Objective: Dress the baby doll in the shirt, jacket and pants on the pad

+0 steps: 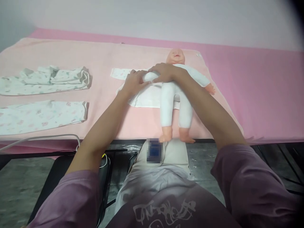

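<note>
A baby doll (176, 91) with a white cloth body lies on its back, feet toward me. Under it a white printed garment (147, 98) is spread, one sleeve (120, 73) stretched out to the left. My left hand (135, 81) is at the doll's arm on the left, over that sleeve, fingers bent and thumb pointing right. My right hand (165, 72) reaches across the doll's chest to the same arm, thumb and fingers curved around it. The fingertips of both hands nearly meet. The doll's hand on that side is hidden.
Two folded printed garments (45, 80) (42, 115) lie at the left on a light pink blanket (104, 120). A pink surface (261, 95) extends to the right. A white cable (59, 135) runs along the front left edge, above a black chair (57, 171).
</note>
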`<state>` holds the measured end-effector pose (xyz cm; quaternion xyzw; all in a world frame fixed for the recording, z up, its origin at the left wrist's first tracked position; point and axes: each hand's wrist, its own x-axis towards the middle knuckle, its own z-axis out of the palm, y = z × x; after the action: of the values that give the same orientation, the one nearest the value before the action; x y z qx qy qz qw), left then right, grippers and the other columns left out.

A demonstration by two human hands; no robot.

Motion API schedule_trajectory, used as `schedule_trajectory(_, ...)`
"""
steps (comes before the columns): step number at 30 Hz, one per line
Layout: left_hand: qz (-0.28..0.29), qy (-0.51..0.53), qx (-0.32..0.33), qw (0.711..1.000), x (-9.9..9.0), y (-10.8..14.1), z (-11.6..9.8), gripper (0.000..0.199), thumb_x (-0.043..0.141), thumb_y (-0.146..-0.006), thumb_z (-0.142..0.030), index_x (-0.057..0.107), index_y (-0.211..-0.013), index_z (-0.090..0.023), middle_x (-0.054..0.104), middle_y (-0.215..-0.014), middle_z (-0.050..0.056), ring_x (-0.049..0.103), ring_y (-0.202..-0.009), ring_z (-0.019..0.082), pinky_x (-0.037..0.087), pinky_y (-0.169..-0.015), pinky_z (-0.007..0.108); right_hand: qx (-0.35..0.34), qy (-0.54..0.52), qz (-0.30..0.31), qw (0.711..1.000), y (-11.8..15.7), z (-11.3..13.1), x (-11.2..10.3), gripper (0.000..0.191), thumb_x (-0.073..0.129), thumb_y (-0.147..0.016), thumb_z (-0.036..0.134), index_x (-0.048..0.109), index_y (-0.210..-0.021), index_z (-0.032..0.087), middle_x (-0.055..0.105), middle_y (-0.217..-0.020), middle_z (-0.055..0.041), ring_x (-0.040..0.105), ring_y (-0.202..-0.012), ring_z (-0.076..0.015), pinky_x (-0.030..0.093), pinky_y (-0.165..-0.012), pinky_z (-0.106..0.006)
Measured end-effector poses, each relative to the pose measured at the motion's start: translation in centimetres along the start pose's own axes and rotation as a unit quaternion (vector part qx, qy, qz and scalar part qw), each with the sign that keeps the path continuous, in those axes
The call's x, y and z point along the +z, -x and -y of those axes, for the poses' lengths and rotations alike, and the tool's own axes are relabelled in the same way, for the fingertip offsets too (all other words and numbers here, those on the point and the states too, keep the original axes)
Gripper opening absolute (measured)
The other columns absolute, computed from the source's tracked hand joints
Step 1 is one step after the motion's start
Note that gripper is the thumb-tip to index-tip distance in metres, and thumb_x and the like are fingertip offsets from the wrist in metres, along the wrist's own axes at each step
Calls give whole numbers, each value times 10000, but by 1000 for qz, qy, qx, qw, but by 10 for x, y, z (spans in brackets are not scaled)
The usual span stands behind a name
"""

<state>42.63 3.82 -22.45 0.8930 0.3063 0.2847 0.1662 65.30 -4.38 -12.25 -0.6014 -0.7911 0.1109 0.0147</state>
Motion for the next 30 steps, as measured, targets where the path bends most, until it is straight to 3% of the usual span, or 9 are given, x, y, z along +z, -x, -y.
schedule_trajectory(4, -30, -16, -23, 999, 9, 4, 3, 838, 853, -828, -826, 621, -1443, -305, 704, -1383, 157, 573, -1413, 495, 475, -1154, 639, -1, 10, -9, 1000, -13, -13, 10, 740, 729, -921, 665, 654, -1570, 318, 721, -1456, -109, 596, -1383, -456, 478, -1140, -585)
schedule_trajectory(8, -71, 21, -58, 996, 18, 7, 8, 892, 972, -807, -613, 508, -1507, -314, 651, -1427, 162, 593, -1399, 461, 482, -1152, 641, -15, -10, -64, 998, 2, -23, 12, 611, 692, -963, 686, 728, -1402, 263, 737, -1361, -121, 601, -1355, -425, 471, -1150, -574)
schedule_trajectory(12, -69, 44, -77, 994, 20, 10, 10, 844, 969, -831, -490, 481, -1496, -310, 646, -1392, 142, 587, -1396, 435, 474, -1167, 640, -8, -40, -99, 994, 10, -28, 12, 515, 693, -966, 643, 718, -1316, 266, 712, -1383, -117, 606, -1334, -404, 480, -1141, -565)
schedule_trajectory(18, -66, 56, -109, 990, 19, 7, 17, 607, 969, -852, -497, 584, -1242, -234, 648, -1209, 127, 590, -1344, 383, 492, -1130, 607, 40, -101, -101, 989, 15, -30, 8, 528, 716, -898, 687, 673, -1243, 289, 707, -1396, -89, 601, -1260, -384, 522, -992, -480)
schedule_trajectory(22, -60, 16, -115, 991, 24, 2, 19, 471, 891, -917, -546, 604, -1040, -194, 641, -1228, 151, 556, -1347, 373, 438, -1220, 628, 18, -201, -106, 974, 27, -38, 5, 480, 722, -920, 687, 669, -1190, 294, 731, -1306, -45, 622, -1184, -323, 523, -986, -447)
schedule_trajectory(26, -82, -9, -131, 988, 29, -2, 19, 393, 844, -912, -531, 609, -989, -226, 652, -1256, 171, 549, -1411, 481, 437, -1227, 682, -9, -232, -97, 968, 36, -37, 0, 629, 765, -859, 818, 679, -1243, 327, 739, -1326, -21, 619, -1221, -332, 528, -1020, -456)
schedule_trajectory(30, -82, -24, -126, 988, 31, -5, 26, 412, 775, -957, -606, 621, -1061, -238, 660, -1281, 182, 526, -1456, 500, 435, -1199, 707, -14, -197, -75, 977, 36, -29, -4, 863, 701, -817, 975, 681, -1398, 338, 752, -1374, -43, 608, -1274, -387, 515, -1037, -492)
